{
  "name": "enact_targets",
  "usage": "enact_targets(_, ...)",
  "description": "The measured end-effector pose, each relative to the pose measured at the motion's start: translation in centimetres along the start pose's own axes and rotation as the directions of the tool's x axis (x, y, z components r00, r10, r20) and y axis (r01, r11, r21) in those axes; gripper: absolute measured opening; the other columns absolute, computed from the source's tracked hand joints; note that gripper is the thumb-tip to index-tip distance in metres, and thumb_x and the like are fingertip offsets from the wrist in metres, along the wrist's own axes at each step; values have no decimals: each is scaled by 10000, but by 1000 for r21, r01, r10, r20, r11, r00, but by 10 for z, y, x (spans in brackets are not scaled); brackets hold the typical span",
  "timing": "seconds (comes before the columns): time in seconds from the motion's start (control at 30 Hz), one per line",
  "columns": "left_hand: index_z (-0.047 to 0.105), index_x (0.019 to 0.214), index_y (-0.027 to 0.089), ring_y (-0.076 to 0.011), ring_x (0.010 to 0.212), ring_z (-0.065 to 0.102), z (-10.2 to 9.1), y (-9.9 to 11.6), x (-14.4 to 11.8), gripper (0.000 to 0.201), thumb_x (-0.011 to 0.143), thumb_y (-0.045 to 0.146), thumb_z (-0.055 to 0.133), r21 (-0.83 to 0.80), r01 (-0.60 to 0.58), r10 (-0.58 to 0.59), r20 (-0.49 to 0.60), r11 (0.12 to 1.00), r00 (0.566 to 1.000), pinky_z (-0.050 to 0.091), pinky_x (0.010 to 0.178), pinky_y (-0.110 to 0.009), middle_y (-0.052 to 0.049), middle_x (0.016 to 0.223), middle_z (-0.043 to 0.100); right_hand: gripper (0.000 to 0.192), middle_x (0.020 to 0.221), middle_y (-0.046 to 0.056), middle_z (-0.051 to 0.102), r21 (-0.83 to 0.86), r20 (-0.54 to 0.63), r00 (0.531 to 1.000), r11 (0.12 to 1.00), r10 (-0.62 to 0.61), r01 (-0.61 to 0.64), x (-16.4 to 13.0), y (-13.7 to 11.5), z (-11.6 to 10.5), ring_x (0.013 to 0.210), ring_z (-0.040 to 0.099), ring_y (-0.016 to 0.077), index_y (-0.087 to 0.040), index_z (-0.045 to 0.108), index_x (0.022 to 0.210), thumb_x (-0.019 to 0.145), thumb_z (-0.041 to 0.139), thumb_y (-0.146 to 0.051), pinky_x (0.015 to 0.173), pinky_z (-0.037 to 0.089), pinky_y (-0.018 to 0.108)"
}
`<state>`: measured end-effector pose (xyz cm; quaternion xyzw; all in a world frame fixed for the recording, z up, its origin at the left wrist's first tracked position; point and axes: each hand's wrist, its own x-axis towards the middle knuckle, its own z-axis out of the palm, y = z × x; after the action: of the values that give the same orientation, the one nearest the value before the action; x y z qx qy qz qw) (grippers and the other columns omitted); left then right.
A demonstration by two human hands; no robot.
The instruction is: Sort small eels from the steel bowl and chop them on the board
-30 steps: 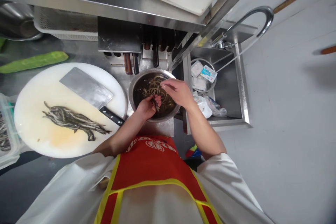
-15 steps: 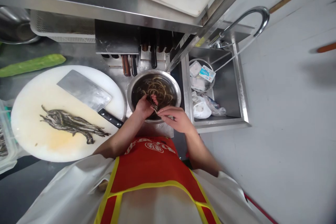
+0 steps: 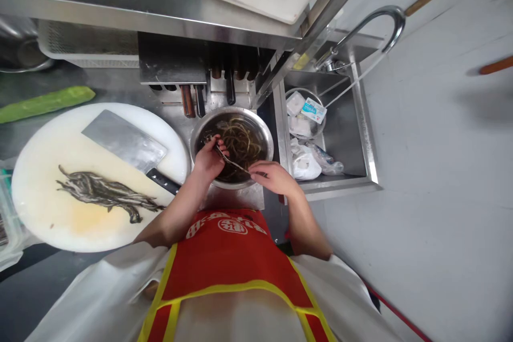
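A thin eel strip (image 3: 237, 165), dark with a pale side, stretches between my hands over a steel bowl (image 3: 269, 141). My left hand (image 3: 209, 161) closes round one end above the bowl's left side. At the front right rim, my right hand (image 3: 274, 176) pinches the other end between thumb and fingers. Long brownish strands (image 3: 240, 139) lie in dark water in the bowl. To the left, a pile of dark eel strips (image 3: 104, 189) rests on a round white cutting board (image 3: 36, 181), below a cleaver (image 3: 124, 139) with a black handle.
Right of the bowl is a steel sink (image 3: 348, 144) with packages (image 3: 304, 109) and plastic bags (image 3: 306, 163) under a curved faucet (image 3: 395, 16). Knives stand in a rack (image 3: 172, 61) behind the bowl. A peeled green gourd (image 3: 48, 102) lies beyond the board. A shelf (image 3: 152, 18) overhangs the counter.
My hands have moved apart, the left a little left and up, the right slightly right. The eel strip between them is now drawn out longer.
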<state>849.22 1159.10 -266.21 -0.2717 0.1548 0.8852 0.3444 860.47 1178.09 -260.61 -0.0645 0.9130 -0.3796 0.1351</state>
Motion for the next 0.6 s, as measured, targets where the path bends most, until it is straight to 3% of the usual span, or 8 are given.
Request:
enact_targets(0.07,615,908,171,-77,561,513,-1,7,-3,118,972,188,518,28,-40,39,45,999,998,425,548,-191,18,692,555,210,1113,85,742,-163,18,991,979,129,-125,18,6,1,1017,690,195,-192,739,1062,935,588,-264,916,497,304)
enact_targets(0.17,614,920,167,-77,560,509,-5,13,-7,67,949,175,553,62,-67,63,66,996,996,421,539,-193,20,699,555,278,1175,96,723,-316,-65,961,908,267,-274,54,14,5,1078,670,212,-187,701,1172,965,531,-261,942,479,308)
enact_targets(0.3,615,920,168,-79,568,518,-13,12,-11,17,913,183,613,79,-68,62,75,995,995,429,540,-197,20,711,561,329,1275,128,678,-493,-83,915,781,395,-382,100,22,11,1157,644,270,-197,652,1252,953,528,-256,957,485,363)
enact_targets(0.4,623,936,161,-83,570,525,-18,8,-13,51,889,175,639,66,-68,62,91,996,994,434,531,-202,17,719,570,324,1206,167,700,-588,-28,869,695,494,-414,120,23,12,1091,677,299,-188,673,1214,928,524,-218,896,506,380)
enact_targets(0.5,627,937,153,-86,566,531,-23,6,-15,63,877,159,645,47,-54,49,96,997,994,440,527,-206,15,718,576,286,1152,158,722,-594,-18,860,687,510,-419,125,23,6,1042,692,292,-200,720,1118,919,515,-220,850,506,353)
enact_targets(0.6,628,923,152,-90,559,535,-24,3,-17,52,873,150,643,36,-28,25,86,999,996,446,526,-210,13,707,578,243,1089,107,749,-532,-43,903,755,428,-383,122,22,-8,1025,684,254,-221,745,1024,895,539,-216,836,486,309)
